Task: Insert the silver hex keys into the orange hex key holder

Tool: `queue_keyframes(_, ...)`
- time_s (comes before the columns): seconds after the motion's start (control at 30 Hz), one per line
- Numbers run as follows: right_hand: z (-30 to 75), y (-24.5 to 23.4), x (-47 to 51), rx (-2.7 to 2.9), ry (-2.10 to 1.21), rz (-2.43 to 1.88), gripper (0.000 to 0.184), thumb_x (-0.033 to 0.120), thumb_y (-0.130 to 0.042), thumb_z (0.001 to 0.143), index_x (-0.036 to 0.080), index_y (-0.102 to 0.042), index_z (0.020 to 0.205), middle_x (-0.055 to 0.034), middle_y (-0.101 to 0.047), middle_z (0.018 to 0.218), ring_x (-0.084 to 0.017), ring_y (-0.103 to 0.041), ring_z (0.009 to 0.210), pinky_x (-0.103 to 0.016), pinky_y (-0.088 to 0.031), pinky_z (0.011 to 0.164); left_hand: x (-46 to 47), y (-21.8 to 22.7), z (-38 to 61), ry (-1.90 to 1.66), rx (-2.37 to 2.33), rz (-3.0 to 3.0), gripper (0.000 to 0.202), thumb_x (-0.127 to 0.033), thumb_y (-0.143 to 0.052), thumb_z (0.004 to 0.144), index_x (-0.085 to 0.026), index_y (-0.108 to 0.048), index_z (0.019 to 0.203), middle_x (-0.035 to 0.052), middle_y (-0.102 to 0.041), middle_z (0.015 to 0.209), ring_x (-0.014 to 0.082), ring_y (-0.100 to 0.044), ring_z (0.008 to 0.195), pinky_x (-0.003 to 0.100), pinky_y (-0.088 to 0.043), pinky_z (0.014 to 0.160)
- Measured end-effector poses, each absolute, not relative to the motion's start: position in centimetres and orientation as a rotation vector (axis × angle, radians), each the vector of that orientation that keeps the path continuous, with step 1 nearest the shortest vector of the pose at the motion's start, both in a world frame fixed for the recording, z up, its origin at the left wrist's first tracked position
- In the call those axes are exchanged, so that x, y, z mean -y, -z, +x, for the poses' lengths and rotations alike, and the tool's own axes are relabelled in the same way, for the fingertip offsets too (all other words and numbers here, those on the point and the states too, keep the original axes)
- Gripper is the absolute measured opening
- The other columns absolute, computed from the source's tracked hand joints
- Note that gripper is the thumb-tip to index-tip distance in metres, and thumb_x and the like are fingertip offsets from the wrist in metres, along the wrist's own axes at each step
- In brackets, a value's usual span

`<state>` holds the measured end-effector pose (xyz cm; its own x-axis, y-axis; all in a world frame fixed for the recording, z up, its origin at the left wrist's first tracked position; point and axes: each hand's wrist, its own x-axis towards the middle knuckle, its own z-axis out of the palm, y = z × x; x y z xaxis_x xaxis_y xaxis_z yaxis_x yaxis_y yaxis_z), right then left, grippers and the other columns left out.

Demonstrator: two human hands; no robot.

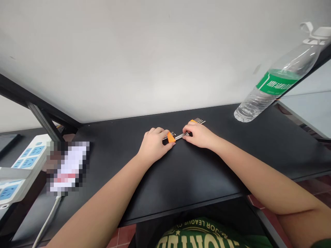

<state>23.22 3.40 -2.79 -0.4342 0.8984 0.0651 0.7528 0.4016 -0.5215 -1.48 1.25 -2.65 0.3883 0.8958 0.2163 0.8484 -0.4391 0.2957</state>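
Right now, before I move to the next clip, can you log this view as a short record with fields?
Left hand: the left hand grips an orange holder
Right hand: the right hand pinches the metal rods that extend from that holder
Nearby: a second orange holder with thin rods, just beyond the right hand
Surface: black table against a pale wall
Right side: upright clear bottle, green label
Left side: white power strip; pixelated item with white cable
Unclear: exact rod count
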Motion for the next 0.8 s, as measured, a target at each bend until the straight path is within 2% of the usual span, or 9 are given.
queue_keyframes(0.1, 23.2, 2.8, -3.4, 2.323, -0.603, -1.444, 0.007, 0.021, -0.064, 0.091, 0.021, -0.069, 0.096, -0.005, -0.063, 0.1, -0.017, -0.059, 0.085, -0.03, -0.044, 0.076, -1.4, 2.5, -1.8, -0.518, -1.548, 2.502, 0.031, -0.044, -0.075, 0.086, -0.028, -0.073, 0.112, 0.0048, -0.072, 0.115, 0.0267, -0.063, 0.101, 0.043, -0.049, 0.092)
queue_keyframes(0.27, 23.4, 2.9, -3.6, 2.259, -0.546, -1.582, 0.016, 0.012, -0.058, 0.087, 0.02, -0.066, 0.098, -0.0055, -0.062, 0.1, -0.017, -0.058, 0.083, -0.029, -0.044, 0.074, -2.1, 2.0, -3.0, -0.552, -1.516, 2.455, 0.03, -0.042, -0.074, 0.085, -0.028, -0.073, 0.111, 0.002, -0.074, 0.109, 0.0242, -0.064, 0.098, 0.038, -0.051, 0.088)
queue_keyframes(0.5, 23.1, 2.3, -2.5, 2.327, -0.551, -1.558, 0.005, 0.022, -0.059, 0.093, 0.021, -0.063, 0.095, -0.0057, -0.063, 0.102, -0.017, -0.058, 0.076, -0.029, -0.042, 0.067, -2.2, 1.8, -2.9, -0.696, -1.508, 2.438, 0.032, -0.045, -0.07, 0.089, -0.025, -0.07, 0.113, 0.002, -0.072, 0.094, 0.02, -0.064, 0.083, 0.034, -0.051, 0.08)
queue_keyframes(0.6, 22.9, 2.1, -2.0, 2.358, -0.487, -1.551, 0.008, 0.028, -0.058, 0.096, 0.022, -0.063, 0.099, -0.006, -0.063, 0.106, -0.016, -0.057, 0.072, -0.03, -0.04, 0.064, -2.1, 1.9, -2.6, -0.702, -1.518, 2.419, 0.032, -0.046, -0.07, 0.089, -0.025, -0.069, 0.113, 0.0019, -0.072, 0.091, 0.0202, -0.065, 0.082, 0.034, -0.051, 0.078)
queue_keyframes(0.8, 22.4, 2.4, -2.0, 2.395, -0.468, -1.534, 0.004, 0.021, -0.057, 0.094, 0.022, -0.058, 0.097, -0.0052, -0.062, 0.107, -0.014, -0.054, 0.069, -0.03, -0.037, 0.06, -2.1, 2.3, -2.4, -0.694, -1.502, 2.452, 0.034, -0.044, -0.071, 0.088, -0.025, -0.068, 0.116, 0.002, -0.072, 0.093, 0.0204, -0.064, 0.083, 0.034, -0.05, 0.078)
